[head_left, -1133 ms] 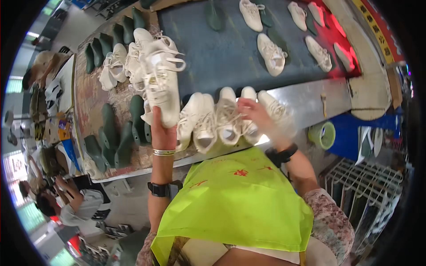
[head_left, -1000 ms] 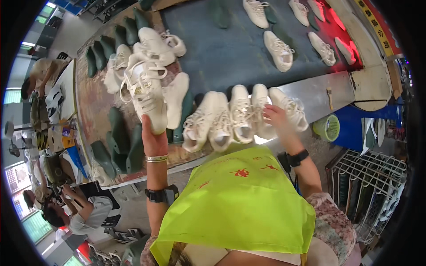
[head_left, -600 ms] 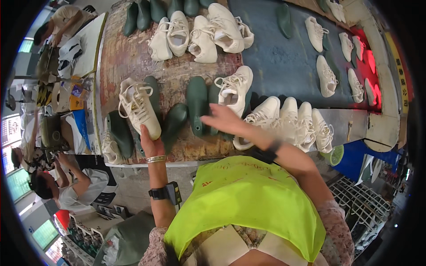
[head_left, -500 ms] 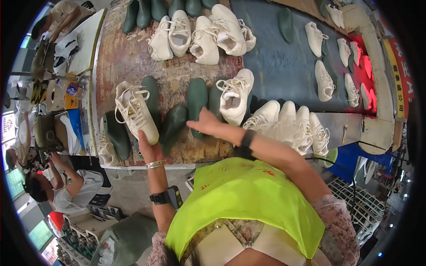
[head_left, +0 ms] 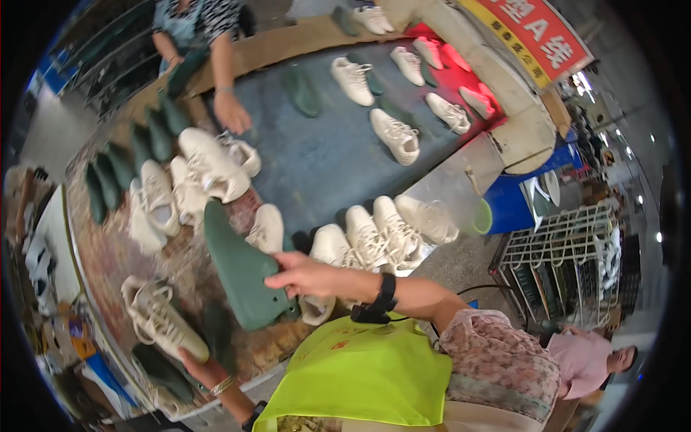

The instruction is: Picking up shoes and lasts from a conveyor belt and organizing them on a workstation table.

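My right hand (head_left: 308, 277) grips the heel end of a green shoe last (head_left: 241, 270), thumb on its near side. The last is raised above the table, its toe pointing away. At the lower left, my left hand (head_left: 203, 371) is closed around the heel of a cream lace-up sneaker (head_left: 162, 320). Another green last (head_left: 160, 371) lies just beside that sneaker. Right of my right hand, several cream sneakers (head_left: 368, 234) stand in a row along the table's near edge.
A co-worker's hand (head_left: 232, 111) reaches over the dark belt (head_left: 288, 162) near a cluster of cream sneakers (head_left: 214, 162); the other holds a green last (head_left: 188, 70). Sneakers and lasts ride toward a red-lit opening (head_left: 489, 108). More green lasts (head_left: 119, 164) line the far left.
My right hand has taken hold of a green last and lifted it off the table. My left hand keeps the sneaker. The view has turned, and a co-worker shows across the belt.
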Demonstrator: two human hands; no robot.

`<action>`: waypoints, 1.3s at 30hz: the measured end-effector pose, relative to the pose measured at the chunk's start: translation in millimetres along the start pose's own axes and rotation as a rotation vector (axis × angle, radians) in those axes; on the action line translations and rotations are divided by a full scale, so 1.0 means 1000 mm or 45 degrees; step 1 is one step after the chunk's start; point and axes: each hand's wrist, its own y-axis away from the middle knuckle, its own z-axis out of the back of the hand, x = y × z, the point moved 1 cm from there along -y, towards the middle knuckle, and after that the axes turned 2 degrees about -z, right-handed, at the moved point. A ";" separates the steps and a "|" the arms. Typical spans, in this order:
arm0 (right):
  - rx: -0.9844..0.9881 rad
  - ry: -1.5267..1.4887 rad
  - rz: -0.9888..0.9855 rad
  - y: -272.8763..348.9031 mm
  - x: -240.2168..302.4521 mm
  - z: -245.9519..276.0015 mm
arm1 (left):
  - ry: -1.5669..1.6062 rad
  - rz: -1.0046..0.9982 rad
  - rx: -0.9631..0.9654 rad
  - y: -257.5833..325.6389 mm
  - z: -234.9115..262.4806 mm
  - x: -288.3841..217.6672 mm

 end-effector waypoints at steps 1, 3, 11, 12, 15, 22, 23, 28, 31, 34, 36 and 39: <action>-0.047 0.144 0.098 0.009 0.019 0.018 | -0.044 -0.018 -0.059 0.003 0.001 -0.007; -0.252 0.492 0.373 0.013 0.051 0.076 | -0.105 -0.083 -0.089 0.012 -0.017 -0.016; -1.088 1.455 0.172 -0.037 0.093 0.318 | -0.198 -0.122 0.063 0.063 -0.105 -0.013; -1.160 1.526 -0.105 -0.045 0.089 0.333 | -0.173 -0.084 0.166 0.071 -0.123 -0.011; -1.190 1.835 -0.251 -0.070 0.089 0.319 | -0.096 0.140 0.212 0.081 -0.159 0.001; -1.235 2.023 0.629 -0.012 0.086 0.265 | -0.166 0.499 0.599 0.060 -0.255 0.088; -0.895 1.605 0.569 -0.004 0.084 0.242 | -0.008 0.619 0.547 0.057 -0.268 0.095; -0.708 1.069 0.889 0.017 0.107 0.201 | -0.269 0.603 0.737 0.045 -0.291 0.098; -0.814 0.993 0.841 0.030 0.138 0.212 | -0.502 0.526 0.875 0.039 -0.298 0.091; -0.669 0.542 0.333 0.024 0.145 0.203 | -0.848 0.041 1.083 0.029 -0.308 0.085; -0.727 0.969 0.550 0.019 0.136 0.215 | -1.126 -0.159 1.232 0.027 -0.316 0.073; -0.455 1.859 0.833 0.028 0.147 0.200 | -1.374 -0.291 1.363 0.007 -0.321 0.044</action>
